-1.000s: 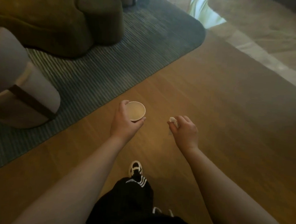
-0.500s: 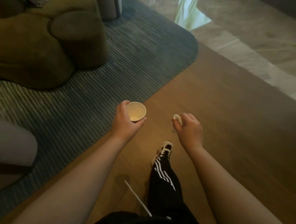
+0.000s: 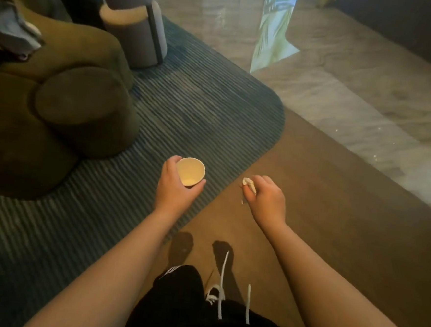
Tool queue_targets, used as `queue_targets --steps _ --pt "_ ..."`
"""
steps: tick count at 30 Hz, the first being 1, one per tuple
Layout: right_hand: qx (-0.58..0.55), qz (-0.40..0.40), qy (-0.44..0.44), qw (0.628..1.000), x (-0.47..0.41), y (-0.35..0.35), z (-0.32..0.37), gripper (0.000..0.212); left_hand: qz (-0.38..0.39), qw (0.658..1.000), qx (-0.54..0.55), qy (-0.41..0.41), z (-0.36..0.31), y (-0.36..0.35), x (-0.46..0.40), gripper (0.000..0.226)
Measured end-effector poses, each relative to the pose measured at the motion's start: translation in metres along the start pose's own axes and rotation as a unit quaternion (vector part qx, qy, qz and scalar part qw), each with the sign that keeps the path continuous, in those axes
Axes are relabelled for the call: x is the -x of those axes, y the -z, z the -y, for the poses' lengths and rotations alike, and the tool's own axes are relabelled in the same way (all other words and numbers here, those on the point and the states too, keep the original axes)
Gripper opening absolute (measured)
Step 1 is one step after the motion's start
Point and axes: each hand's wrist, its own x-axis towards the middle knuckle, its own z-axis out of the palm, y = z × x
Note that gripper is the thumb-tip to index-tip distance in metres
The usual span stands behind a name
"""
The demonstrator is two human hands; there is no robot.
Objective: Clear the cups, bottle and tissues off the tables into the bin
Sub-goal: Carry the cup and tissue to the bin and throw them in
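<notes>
Head view showed the left hand (image 3: 176, 186) with fingers curled around a paper cup (image 3: 190, 171); beside it, the right hand (image 3: 266, 200) pinched a crumpled tissue (image 3: 249, 184).

Bare forearms, no sleeves, black trousers (image 3: 182, 301) with white stripes, white drawstrings (image 3: 222, 286) hanging

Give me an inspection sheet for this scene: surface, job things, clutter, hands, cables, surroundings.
Surface: brown wooden floor beside a blue-grey ribbed rug; no tabletop cleared in view.
Job's things: empty cream paper cup; crumpled white tissue; no bin or bottle seen.
Clutter: grey cloth on the olive green sofa.
Hands: left hand grips the cup; right hand pinches the tissue.
Cables: nothing seen.
Surroundings: round grey side table, pale marble floor.
</notes>
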Motion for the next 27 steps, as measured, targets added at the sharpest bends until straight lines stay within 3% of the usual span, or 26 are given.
queue_targets --steps 9,15,27 --pt "0.026 0.009 0.024 0.999 -0.268 -0.039 -0.026 0.023 -0.001 0.999 -0.009 0.034 0.006 -0.079 -0.243 0.079" --pt "0.038 0.065 0.014 0.997 -0.48 -0.064 -0.026 0.025 -0.008 0.998 0.011 0.053 -0.008 -0.123 -0.452 0.078" --pt "0.013 0.044 0.016 0.999 -0.865 -0.081 -0.02 0.023 -0.05 0.997 -0.008 0.062 -0.045 -0.198 -0.807 0.077"
